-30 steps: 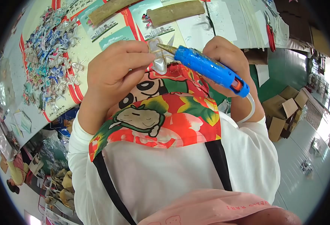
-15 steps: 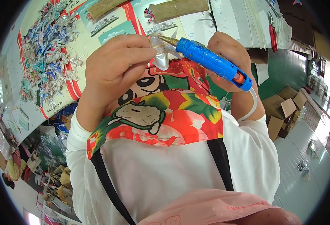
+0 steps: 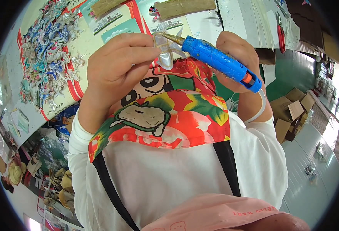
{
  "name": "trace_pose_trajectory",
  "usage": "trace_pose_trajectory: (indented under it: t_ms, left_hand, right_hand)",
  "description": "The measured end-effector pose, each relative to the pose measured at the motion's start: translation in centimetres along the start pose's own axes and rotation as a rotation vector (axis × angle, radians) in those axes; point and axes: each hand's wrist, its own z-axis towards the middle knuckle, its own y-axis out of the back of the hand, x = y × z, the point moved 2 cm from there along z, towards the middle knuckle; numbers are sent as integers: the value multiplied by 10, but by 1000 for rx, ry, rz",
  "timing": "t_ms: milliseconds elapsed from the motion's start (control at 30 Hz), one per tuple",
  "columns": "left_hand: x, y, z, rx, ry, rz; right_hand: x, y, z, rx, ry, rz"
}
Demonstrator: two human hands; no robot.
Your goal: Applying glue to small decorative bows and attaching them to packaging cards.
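My left hand [image 3: 117,67] pinches a shiny silver-white, petal-shaped ornament [image 3: 164,61] between thumb and fingers, above the near edge of the table. My right hand [image 3: 239,52] is wrapped round a blue glue gun [image 3: 213,57], which slants down to the right. Its brass-coloured nozzle rests at or very close to the upper part of the ornament; actual contact is hard to tell. A white cord or glue stick [image 3: 262,104] curves out of the gun's rear end. Some fingers of my right hand are hidden behind the gun.
A heap of small blue, silver and pink ornaments [image 3: 56,50] covers the table's left side. Brown slabs [image 3: 186,8] and a teal card [image 3: 121,30] lie at the back. Red-handled cutters [image 3: 280,38] sit at the right edge. Open cardboard boxes [image 3: 285,106] stand right, on the floor.
Both hands have shifted very slightly, the ornament tilting a little and the glue gun moving slightly to the right. The nozzle stays by the ornament's upper part.
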Motion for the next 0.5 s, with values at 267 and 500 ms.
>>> trace_pose_trajectory:
  t_ms: [267,500]
  left_hand:
    - [-2,1,0,9,-28,54]
    - [4,8,-5,-15,-78,202]
  right_hand:
    - [3,2,2,86,-17,-59]
    - [1,3,-1,199,-52,4]
